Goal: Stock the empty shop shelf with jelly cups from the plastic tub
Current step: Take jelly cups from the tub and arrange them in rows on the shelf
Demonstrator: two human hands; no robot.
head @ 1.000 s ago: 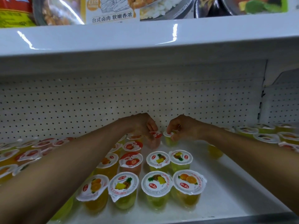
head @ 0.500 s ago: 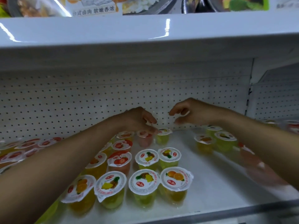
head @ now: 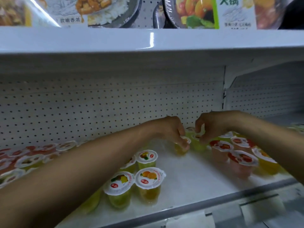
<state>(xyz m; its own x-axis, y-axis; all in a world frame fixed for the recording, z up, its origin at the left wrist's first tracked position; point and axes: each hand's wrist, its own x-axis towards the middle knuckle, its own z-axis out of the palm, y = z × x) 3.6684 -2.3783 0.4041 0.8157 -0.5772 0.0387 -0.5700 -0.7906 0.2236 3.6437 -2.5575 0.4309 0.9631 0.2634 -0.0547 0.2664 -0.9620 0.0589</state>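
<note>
Both arms reach deep into the white shop shelf [head: 189, 178]. My left hand [head: 172, 130] grips an orange-yellow jelly cup [head: 181, 148] by its rim, standing on the shelf near the back. My right hand [head: 210, 125] pinches the top of a green jelly cup [head: 198, 144] right beside it. Another cup [head: 190, 130] stands behind these against the back wall. A block of cups [head: 148, 183] with fruit-print lids stands at the front middle. The plastic tub is not in view.
Red and orange jelly cups [head: 236, 158] stand in rows at the right, more cups [head: 29, 158] at the left behind my forearm. A perforated back panel [head: 98, 109] closes the shelf. The upper shelf [head: 148, 40] carries boxed meals. Bare shelf floor lies between the cup groups.
Both hands left the earlier back cups, lifted, shifted right and came down on two cups farther right at the back. The view swung right as well.
</note>
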